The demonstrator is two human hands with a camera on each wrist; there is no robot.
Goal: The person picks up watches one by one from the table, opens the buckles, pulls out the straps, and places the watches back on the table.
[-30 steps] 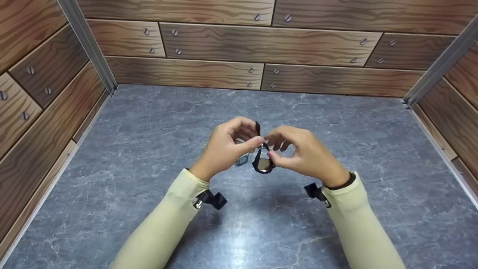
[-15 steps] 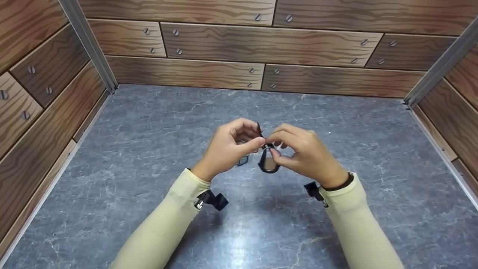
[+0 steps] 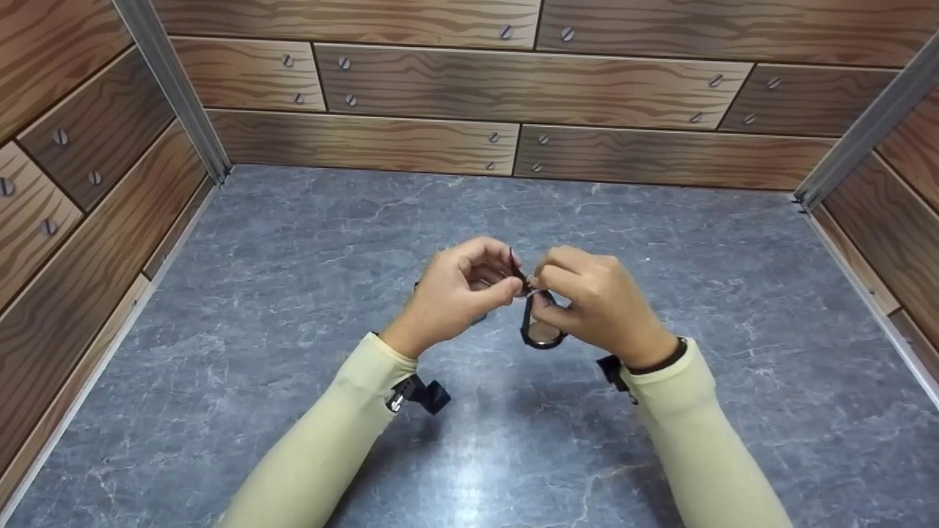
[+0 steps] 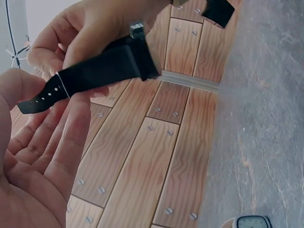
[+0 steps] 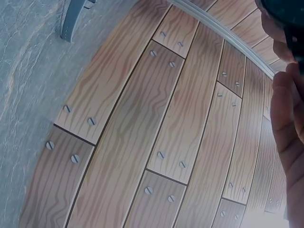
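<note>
Both hands hold a black wristwatch (image 3: 544,337) above the table, its case hanging below the fingers. My left hand (image 3: 463,295) pinches the end of the strap that has the holes, between thumb and fingers. Close beside it, my right hand (image 3: 598,306) grips the strap with thumb and curled fingers. In the left wrist view a thin light line crosses the strap (image 4: 95,73) just past the holes, and a metal piece (image 4: 137,30) shows on the case's edge. A second watch (image 4: 252,222) with a squarish face lies on the table, mostly hidden behind my left hand in the head view.
The grey marbled table (image 3: 330,220) spreads around the hands. Wood-patterned walls (image 3: 440,81) stand at the back and both sides, with metal posts (image 3: 180,95) at the corners. In the right wrist view a grey curved strap (image 5: 73,20) stands on the table.
The watch and both hands have shifted slightly right, the case moving a little lower. The right fingers have closed in more tightly on the strap. The second watch has become more hidden.
</note>
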